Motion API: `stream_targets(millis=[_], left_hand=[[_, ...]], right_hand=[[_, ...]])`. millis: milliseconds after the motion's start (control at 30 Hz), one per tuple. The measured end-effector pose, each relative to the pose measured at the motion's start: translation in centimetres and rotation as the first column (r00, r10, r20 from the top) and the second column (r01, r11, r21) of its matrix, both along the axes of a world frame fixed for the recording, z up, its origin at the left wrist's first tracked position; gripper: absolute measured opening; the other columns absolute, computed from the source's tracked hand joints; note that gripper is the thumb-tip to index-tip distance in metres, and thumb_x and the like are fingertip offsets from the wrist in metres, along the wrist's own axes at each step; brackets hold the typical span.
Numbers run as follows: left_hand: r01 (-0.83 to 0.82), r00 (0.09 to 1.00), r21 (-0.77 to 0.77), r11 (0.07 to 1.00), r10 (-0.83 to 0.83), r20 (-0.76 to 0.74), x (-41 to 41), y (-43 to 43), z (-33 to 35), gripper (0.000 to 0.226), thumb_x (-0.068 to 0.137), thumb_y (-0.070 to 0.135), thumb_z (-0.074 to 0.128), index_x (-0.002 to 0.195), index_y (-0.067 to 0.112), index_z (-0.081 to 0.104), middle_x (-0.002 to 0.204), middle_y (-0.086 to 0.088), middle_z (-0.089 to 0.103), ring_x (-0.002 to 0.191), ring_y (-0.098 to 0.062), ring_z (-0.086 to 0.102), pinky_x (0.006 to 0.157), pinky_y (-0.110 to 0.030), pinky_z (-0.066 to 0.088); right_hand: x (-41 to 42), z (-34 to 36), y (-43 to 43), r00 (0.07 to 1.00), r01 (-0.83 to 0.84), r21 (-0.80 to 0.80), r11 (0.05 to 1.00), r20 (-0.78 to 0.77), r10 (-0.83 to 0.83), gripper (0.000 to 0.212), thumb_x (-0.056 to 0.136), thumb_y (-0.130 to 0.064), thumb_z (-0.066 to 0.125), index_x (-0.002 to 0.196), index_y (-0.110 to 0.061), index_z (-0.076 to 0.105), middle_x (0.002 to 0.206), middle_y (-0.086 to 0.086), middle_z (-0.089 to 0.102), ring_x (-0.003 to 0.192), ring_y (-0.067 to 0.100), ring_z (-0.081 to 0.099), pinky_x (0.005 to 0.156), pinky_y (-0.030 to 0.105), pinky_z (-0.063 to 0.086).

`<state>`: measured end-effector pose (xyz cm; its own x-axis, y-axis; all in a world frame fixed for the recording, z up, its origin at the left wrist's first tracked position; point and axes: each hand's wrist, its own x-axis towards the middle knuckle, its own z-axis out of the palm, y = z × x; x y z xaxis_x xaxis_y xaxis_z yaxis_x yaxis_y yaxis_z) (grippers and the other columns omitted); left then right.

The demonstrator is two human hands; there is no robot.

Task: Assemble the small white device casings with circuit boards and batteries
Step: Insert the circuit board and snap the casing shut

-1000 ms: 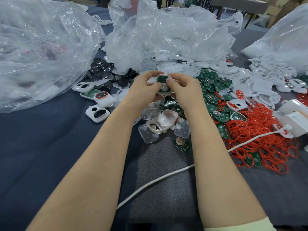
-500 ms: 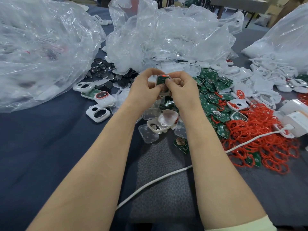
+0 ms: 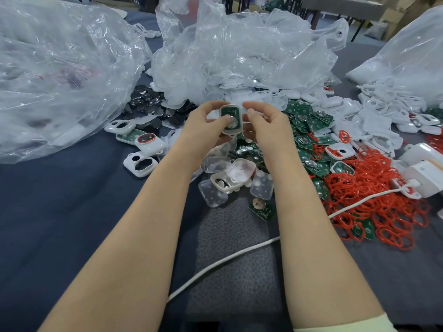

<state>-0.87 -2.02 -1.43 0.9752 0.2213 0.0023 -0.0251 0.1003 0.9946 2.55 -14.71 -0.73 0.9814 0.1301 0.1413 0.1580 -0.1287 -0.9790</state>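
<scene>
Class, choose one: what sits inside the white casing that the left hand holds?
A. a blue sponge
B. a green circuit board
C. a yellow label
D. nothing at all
B: a green circuit board fills the white casing that the left hand grips, its thumb on top.

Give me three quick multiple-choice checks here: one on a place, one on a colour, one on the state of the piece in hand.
1. Where on the table do the red rings lie? A. left side B. middle C. right side
2. What colour is the circuit board in the white casing that the left hand holds? A. blue B. green C. black
3. That casing is: A. open, board showing B. closed C. empty
Key: C, the red pile spreads at the right; B, green shows inside the white rim; A, board and coin battery lie uncovered.
</scene>
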Motion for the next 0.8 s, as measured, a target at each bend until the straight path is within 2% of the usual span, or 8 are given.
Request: stream_targets(millis=[67,233,333,500,667,800], left_hand=[[-0.006,1.0,-0.036,0.999,0.006,-0.008,0.09,0.05,0.0,0.02,0.095,0.007,0.054,0.106,0.022,0.061,0.102,-0.011,0.069,0.088,-0.018,0.072,0.08,-0.032,0.059],[-0.017,1.0,-0.103,0.995,0.015,-0.024,0.15,0.13,0.08,0.019,0.095,0.005,0.054,0.106,0.02,0.06,0.11,-0.015,0.067,0.091,-0.02,0.071,0.074,-0.027,0.058],[-0.019,1.0,-0.124,0.992,0.017,-0.023,0.21,0.19,0.09,0.02,0.095,0.004,0.054,0.106,0.019,0.06,0.109,-0.015,0.068,0.092,-0.021,0.072,0.076,-0.028,0.058],[-0.01,1.0,-0.132,0.991,0.009,-0.012,0.21,0.24,0.06,0.021,0.094,0.002,0.055,0.107,0.018,0.059,0.106,-0.016,0.069,0.093,-0.022,0.072,0.079,-0.029,0.059],[-0.025,1.0,-0.113,0.993,0.023,-0.016,0.26,0.24,0.08,0.021,0.094,0.003,0.054,0.105,0.021,0.06,0.11,-0.014,0.067,0.091,-0.02,0.071,0.073,-0.026,0.058],[-0.022,1.0,-0.081,0.996,0.021,-0.016,0.21,0.19,0.07,0.021,0.092,0.006,0.059,0.103,0.024,0.06,0.101,-0.01,0.07,0.087,-0.018,0.072,0.075,-0.027,0.058]], right_hand=[[0.08,0.02,-0.14,1.0,0.013,0.006,1.0,-0.015,-0.013,0.021,0.096,-0.005,0.047,0.101,-0.016,0.064,0.085,0.003,0.067,0.071,0.011,0.064,0.063,0.02,0.052],[0.16,0.03,-0.16,0.999,0.034,-0.021,0.999,-0.02,-0.035,0.019,0.093,-0.005,0.05,0.096,-0.017,0.064,0.08,0.001,0.067,0.068,0.007,0.062,0.064,0.019,0.051],[0.11,0.01,-0.12,0.999,0.032,-0.054,0.998,-0.001,-0.032,0.015,0.092,-0.009,0.055,0.091,-0.019,0.065,0.081,0.003,0.068,0.071,0.01,0.064,0.069,0.027,0.055],[0.02,0.09,0.13,0.999,0.035,-0.116,0.993,0.03,-0.032,0.011,0.09,-0.014,0.06,0.084,-0.021,0.067,0.089,0.01,0.07,0.089,0.03,0.067,0.081,0.043,0.056],[0.0,0.1,0.19,0.999,0.042,-0.144,0.989,0.033,-0.038,0.006,0.088,-0.014,0.062,0.09,-0.016,0.068,0.093,0.015,0.07,0.093,0.032,0.066,0.084,0.046,0.055],[-0.14,0.08,0.3,0.998,0.051,-0.141,0.989,0.039,-0.046,0.009,0.089,-0.018,0.064,0.094,-0.011,0.067,0.092,0.011,0.069,0.094,0.03,0.066,0.087,0.046,0.054]])
